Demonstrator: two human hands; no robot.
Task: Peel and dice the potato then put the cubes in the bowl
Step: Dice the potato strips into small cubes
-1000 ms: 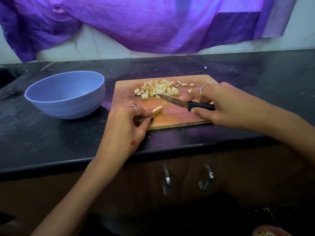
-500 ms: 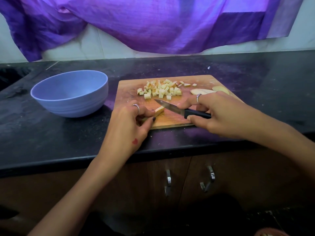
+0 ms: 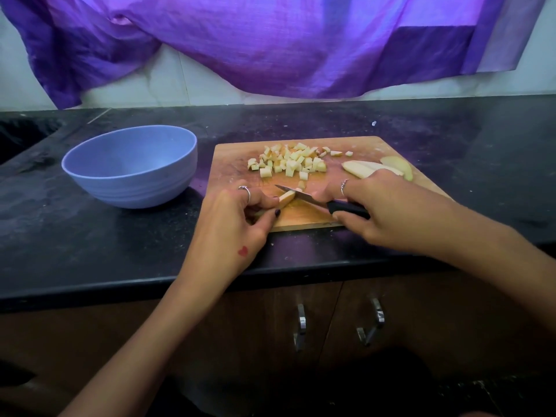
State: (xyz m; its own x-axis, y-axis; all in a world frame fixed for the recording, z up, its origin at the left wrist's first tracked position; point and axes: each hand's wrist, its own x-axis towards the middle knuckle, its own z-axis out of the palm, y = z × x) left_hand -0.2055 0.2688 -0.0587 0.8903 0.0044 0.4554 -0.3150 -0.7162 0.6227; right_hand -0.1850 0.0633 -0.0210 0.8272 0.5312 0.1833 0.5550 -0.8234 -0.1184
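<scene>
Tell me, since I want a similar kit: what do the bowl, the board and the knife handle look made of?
Bowl: likely matte plastic, uniform pale blue with moulded ridges near its base. Board: wood, brown grain with cut marks. Knife handle: smooth black, probably plastic, gripped by the right hand; blade looks like metal.

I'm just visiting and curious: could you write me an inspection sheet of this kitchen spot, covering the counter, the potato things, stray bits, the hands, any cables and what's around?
Surface: dark counter, dusty, with a wooden cutting board on it.
Job's things: pile of potato cubes on the board; potato strip under the blade; uncut potato slices at the board's right; blue bowl left of the board, no cubes seen inside.
Clutter: a small pale speck behind the board.
Hands: left hand pinches the strip; right hand grips the knife.
Cables: nothing seen.
Surroundings: purple cloth hanging on the wall; cabinet handles below.
</scene>
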